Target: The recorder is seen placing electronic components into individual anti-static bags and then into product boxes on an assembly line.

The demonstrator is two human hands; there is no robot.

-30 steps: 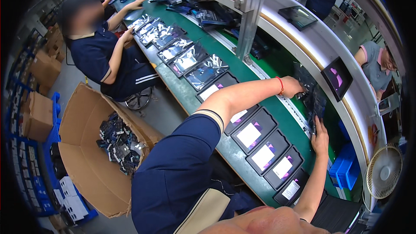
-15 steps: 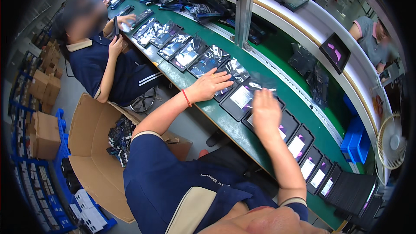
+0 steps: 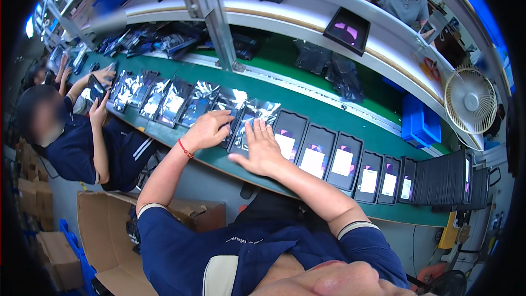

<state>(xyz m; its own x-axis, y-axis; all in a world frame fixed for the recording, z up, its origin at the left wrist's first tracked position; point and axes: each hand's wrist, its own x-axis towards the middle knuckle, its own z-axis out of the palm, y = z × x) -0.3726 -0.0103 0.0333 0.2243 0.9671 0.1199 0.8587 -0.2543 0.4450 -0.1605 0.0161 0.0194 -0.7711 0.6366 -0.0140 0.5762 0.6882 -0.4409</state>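
Near the middle of the near edge of a long green-topped table (image 3: pixel 378 138), we see the person's two bare hands side by side, palms down. The right hand (image 3: pixel 262 151) is open and flat, its fingers straight and the thumb spread apart, pressing on a black rectangular tray in clear glossy plastic film (image 3: pixel 261 111). The left hand (image 3: pixel 207 130), with a red cord bracelet (image 3: pixel 185 148) at its wrist, is also open, its fingers loosely bent over the lower part of the neighbouring film-covered tray (image 3: pixel 232 98); we cannot tell how firmly either hand presses. Toward the table's left end we find more trays in shiny film, set in a row, and beyond them a co-worker's hands holding a dark flat object (image 3: pixel 97 88). Toward the right end we see uncovered black trays with white labels and purple patches (image 3: pixel 343 160), then a close-packed row of black trays (image 3: pixel 441 180) at the right end itself. Along the far edge runs a pale metal rail (image 3: pixel 285 79), and past it we notice crumpled dark plastic bags (image 3: pixel 345 78) and a blue plastic bin (image 3: pixel 421 123). Below the near edge, to the left, stands an open brown cardboard box (image 3: pixel 101 214).
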